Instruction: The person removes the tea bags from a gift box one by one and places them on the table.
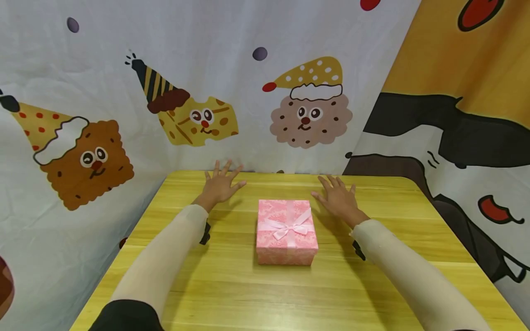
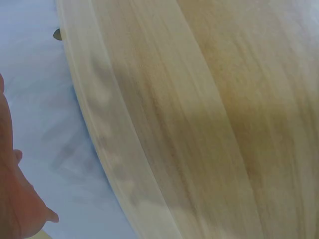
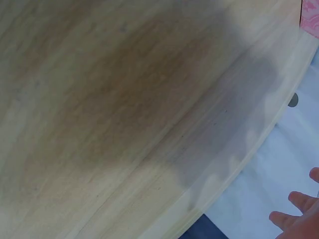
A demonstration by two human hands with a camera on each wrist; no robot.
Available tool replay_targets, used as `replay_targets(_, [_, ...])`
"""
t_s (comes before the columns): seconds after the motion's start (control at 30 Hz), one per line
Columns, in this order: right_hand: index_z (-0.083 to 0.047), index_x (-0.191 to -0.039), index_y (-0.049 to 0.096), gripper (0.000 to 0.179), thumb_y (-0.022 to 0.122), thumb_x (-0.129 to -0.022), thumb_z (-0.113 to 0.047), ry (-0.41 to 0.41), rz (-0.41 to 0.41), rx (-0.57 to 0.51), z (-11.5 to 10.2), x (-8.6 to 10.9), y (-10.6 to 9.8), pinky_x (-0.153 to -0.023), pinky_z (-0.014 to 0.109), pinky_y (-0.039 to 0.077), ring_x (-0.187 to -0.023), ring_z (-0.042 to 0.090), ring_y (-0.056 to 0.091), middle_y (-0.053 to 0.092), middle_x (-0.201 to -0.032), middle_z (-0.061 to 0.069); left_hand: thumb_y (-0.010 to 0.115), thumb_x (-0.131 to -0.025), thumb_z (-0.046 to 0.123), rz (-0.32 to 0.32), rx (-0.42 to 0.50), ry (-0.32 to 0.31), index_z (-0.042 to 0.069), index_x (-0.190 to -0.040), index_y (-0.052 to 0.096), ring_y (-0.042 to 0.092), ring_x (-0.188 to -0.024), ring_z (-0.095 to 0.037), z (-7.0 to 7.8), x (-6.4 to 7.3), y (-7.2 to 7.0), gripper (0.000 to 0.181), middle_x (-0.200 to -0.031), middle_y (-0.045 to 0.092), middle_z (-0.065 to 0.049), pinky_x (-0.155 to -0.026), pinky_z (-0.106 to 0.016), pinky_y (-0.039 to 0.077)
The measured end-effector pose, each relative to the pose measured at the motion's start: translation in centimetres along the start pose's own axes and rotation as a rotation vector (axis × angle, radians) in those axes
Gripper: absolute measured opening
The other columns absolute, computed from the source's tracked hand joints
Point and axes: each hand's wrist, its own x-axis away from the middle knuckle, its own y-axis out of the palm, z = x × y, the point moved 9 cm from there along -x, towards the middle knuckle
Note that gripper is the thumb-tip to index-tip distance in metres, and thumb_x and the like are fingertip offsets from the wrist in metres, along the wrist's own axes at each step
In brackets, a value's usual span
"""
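Note:
A pink patterned gift box (image 1: 285, 253) with a pale ribbon and a bow on its lid sits on the wooden table (image 1: 232, 294), lid on. Beyond it to the left, my left hand (image 1: 219, 187) is spread with straight fingers near the far edge, holding nothing. My right hand (image 1: 338, 200) is likewise spread, to the right of the box and apart from it. In the left wrist view, part of the left hand (image 2: 20, 199) shows at the left border. Fingers of the right hand (image 3: 301, 219) enter the right wrist view at lower right, with a corner of the box (image 3: 311, 17) above.
A white cloth (image 1: 207, 27) printed with cartoon biscuits and cheese hangs right behind the table's far edge. To the right, the cloth (image 1: 468, 59) carries a larger yellow, black and white print. Both forearms wear light sleeves with dark wrist straps.

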Motion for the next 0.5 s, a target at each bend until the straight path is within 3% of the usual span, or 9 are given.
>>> replay_targets(0.27, [-0.026,-0.166,0.019,0.090,0.023,-0.096,-0.082,-0.019,-0.005,-0.004,-0.6,0.7,-0.3,-0.111,0.084,-0.001,-0.154,0.047,0.016,0.017,-0.171,0.014,0.035,-0.102,0.071,-0.001,0.014,0.018,0.039,-0.165,0.018,-0.013,-0.155,-0.048,0.4,0.4,0.0,0.073,-0.174,-0.001,-0.005,-0.110,-0.085,0.000])
replay_targets(0.5, [-0.025,-0.165,0.023,0.078,0.039,-0.103,-0.069,-0.026,0.009,-0.029,-0.8,1.2,-0.4,-0.111,0.084,-0.002,-0.154,0.046,0.017,0.022,-0.169,0.015,0.027,-0.101,0.075,0.004,-0.031,0.046,0.044,-0.165,0.011,-0.011,-0.155,-0.047,1.3,1.1,-0.2,0.072,-0.174,-0.002,-0.004,-0.112,-0.083,0.005])
